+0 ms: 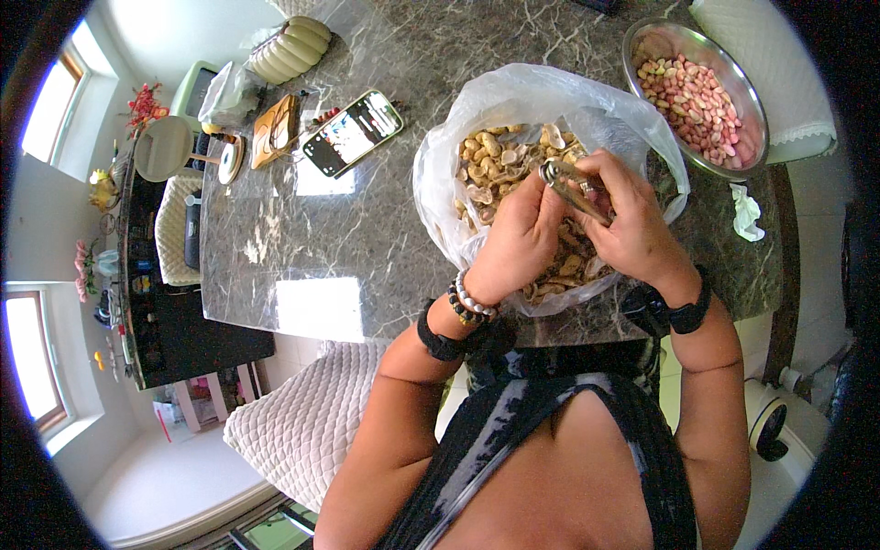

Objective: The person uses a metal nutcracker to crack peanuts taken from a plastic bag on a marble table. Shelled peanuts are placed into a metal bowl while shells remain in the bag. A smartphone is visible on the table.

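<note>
My right hand grips a small metal hand tool, which looks like a peanut sheller, its rounded end pointing left. Close against that end, my left hand has its fingers drawn together; whether they pinch the tool or a nut is hidden. Both hands are over an open white plastic bag with its rim spread out. Inside the bag lie unshelled peanuts and broken peanut shells. At the upper right, a steel bowl holds pink shelled peanut kernels.
On the marble-patterned table lie a lit phone, a brown wallet-like case, a round mirror on a stand and a green ridged object. A crumpled tissue sits below the bowl. A quilted seat stands at the left.
</note>
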`<state>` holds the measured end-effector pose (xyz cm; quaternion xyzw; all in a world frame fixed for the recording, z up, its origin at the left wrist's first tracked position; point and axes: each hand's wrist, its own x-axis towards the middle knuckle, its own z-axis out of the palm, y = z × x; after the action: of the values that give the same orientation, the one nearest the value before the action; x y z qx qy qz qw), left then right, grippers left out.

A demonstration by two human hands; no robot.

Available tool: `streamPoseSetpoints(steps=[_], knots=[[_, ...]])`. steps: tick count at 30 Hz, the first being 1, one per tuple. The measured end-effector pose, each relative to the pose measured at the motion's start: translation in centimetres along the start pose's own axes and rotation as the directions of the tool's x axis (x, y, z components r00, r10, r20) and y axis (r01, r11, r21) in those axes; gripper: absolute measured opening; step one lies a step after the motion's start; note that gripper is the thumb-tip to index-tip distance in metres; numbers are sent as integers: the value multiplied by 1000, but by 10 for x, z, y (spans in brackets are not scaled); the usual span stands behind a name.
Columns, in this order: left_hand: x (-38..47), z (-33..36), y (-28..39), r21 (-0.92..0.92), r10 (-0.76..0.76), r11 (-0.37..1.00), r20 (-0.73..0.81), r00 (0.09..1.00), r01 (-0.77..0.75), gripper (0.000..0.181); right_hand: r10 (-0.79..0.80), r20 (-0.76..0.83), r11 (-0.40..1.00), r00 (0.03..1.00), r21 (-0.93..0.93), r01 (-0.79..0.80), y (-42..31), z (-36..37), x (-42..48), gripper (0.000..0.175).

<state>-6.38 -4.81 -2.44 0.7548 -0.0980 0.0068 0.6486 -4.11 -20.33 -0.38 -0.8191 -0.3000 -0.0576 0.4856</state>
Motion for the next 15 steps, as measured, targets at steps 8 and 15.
streamPoseSetpoints(steps=[8,15], knots=[[-2,-1,1,202,53,978,-1,999,-51,12,-134,31,987,990,-79,136,5,7,-1,28],[-2,-1,7,198,68,978,-45,997,-57,12,-139,11,990,990,3,139,7,10,-2,25]])
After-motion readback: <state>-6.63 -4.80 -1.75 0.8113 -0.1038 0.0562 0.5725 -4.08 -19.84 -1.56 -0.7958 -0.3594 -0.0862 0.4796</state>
